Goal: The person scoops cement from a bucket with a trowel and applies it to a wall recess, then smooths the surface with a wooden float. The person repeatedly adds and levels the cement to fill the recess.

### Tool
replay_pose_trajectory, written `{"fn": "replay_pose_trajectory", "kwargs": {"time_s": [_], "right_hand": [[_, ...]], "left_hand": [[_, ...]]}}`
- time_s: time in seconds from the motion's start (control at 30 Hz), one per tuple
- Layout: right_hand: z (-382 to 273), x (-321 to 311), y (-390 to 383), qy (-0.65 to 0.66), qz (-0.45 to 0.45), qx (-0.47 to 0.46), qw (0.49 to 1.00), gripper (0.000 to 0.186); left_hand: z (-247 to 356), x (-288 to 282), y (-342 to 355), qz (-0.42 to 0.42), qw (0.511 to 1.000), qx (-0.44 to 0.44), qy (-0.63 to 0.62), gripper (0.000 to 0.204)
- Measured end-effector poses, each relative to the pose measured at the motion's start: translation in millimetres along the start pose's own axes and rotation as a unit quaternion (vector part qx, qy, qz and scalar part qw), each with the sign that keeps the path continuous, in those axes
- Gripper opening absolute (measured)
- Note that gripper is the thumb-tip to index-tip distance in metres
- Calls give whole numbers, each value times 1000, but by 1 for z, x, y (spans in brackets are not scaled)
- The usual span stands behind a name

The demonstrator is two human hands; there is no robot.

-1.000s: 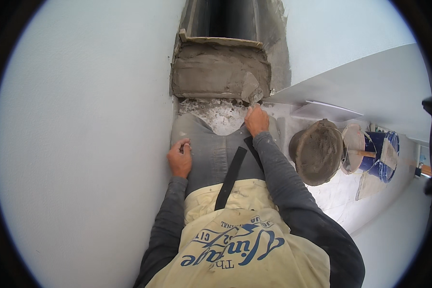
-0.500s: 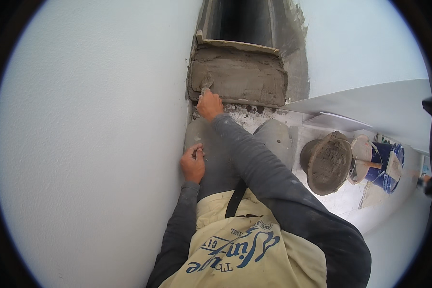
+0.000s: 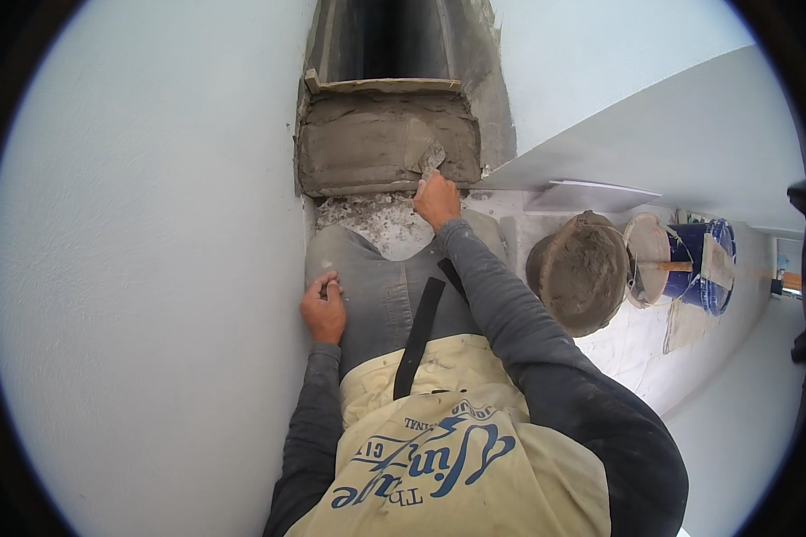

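Observation:
My right hand [image 3: 437, 201] grips a mortar-crusted trowel [image 3: 425, 154], its blade against the right part of a band of wet grey mortar [image 3: 358, 143]. This band spans the bottom of a dark recess, below a thin wooden strip [image 3: 385, 84]. My left hand [image 3: 324, 309] rests by my left thigh with fingers curled; whatever is in them, if anything, I cannot make out. My knees are just before the mortar band, over mortar-spattered flooring [image 3: 367, 215].
White walls rise on my left [image 3: 134, 268] and at upper right [image 3: 582, 63]. To my right stand a bucket of mortar [image 3: 582, 268], a pale bucket [image 3: 645, 246] and a blue bucket [image 3: 690, 259] with a wooden handle lying across, beside a white panel [image 3: 582, 199] along the wall.
My right hand and trowel swept from the right to the left end of the band, then back rightward. My left hand stayed low by my thigh.

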State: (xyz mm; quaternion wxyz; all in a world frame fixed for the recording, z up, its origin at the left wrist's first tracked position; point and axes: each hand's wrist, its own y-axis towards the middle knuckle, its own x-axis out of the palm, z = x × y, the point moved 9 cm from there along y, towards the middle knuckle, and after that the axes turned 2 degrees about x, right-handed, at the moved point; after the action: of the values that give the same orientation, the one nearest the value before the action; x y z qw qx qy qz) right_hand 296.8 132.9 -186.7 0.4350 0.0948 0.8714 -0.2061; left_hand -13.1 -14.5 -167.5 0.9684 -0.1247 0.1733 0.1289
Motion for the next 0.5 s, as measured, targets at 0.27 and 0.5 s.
{"fn": "replay_pose_trajectory", "kwargs": {"time_s": [0.27,0.5], "right_hand": [[34,-19,2,138,27,72,987,30],[15,-6,-11,28,35,22,999,31]], "left_hand": [[5,-1,1,-9,1000,17,14,19],[-5,1,0,-5,1000,-28,-12,19]]}}
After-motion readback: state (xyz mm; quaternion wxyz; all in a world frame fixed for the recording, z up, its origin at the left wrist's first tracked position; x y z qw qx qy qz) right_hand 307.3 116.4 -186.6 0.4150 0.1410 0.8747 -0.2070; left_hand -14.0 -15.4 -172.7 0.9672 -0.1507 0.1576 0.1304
